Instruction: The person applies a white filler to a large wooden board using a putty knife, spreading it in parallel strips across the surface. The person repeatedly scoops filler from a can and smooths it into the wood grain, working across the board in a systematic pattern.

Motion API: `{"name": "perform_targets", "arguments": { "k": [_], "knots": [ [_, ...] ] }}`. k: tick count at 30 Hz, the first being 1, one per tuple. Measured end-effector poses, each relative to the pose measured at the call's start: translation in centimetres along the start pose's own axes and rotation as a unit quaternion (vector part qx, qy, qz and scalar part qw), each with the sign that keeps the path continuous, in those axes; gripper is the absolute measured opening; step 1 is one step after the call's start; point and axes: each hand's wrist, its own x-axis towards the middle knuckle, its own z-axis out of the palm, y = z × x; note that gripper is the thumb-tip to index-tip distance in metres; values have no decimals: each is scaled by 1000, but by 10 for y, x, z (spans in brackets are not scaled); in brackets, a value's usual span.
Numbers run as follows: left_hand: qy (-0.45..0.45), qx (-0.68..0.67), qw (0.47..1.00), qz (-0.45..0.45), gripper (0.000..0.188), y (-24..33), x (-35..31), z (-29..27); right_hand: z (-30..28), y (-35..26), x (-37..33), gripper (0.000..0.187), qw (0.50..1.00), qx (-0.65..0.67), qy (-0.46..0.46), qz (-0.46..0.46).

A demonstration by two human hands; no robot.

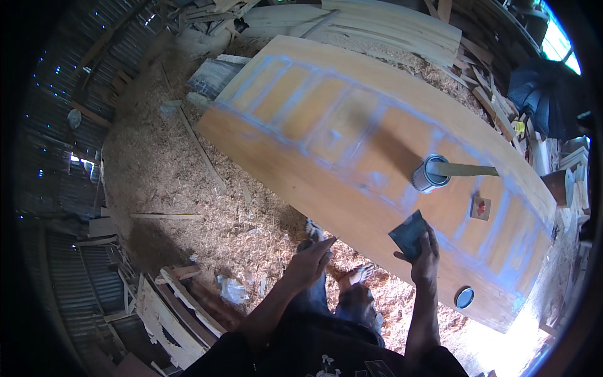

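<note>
The left forearm rises from the lower edge at a slant toward the right; its hand (309,262) has its fingers drawn close together and pointing at the near edge of the panel. Whether it grips anything cannot be told. The right forearm stands nearly upright; its hand (427,252) grips a dark square sheet (409,235) by the right side, above the panel's near part.

Surroundings, left to right: timber offcuts (168,317) at lower left; a clear plastic bag (233,289) on shavings (169,188); the wooden panel (282,168), lying flat, banded with bluish patches. On the panel, beyond the sheet, an open can (427,181) obstructs the surface, a flat stick (468,169) leaning out to the right. A round lid (464,298) lies near the close edge; a small square block (481,208) bearing red matter sits right of the can. A dark umbrella (545,97) occupies the far right.
</note>
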Motion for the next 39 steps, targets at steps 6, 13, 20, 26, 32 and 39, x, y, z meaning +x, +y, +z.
{"name": "perform_targets", "arguments": {
  "k": [6,13,20,26,32,39],
  "knots": [
    [-90,-33,990,-101,42,-44,-15,-26,23,56,15,49,953,-300,8,40],
    [-34,-100,989,-106,43,-115,-25,-87,186,64,150,44,710,-597,-115,-356],
    [-20,-131,977,-170,43,-238,5,-198,282,129,227,52,597,-749,-33,-287],
    [108,-176,967,-153,45,-301,24,-298,252,108,248,39,626,-777,1,-72],
    [57,-183,959,-209,46,-325,21,-305,287,122,265,32,638,-760,-25,-121],
    [157,-665,672,-286,42,-284,68,-257,401,127,140,43,872,-429,-196,-134]
  ]
}}
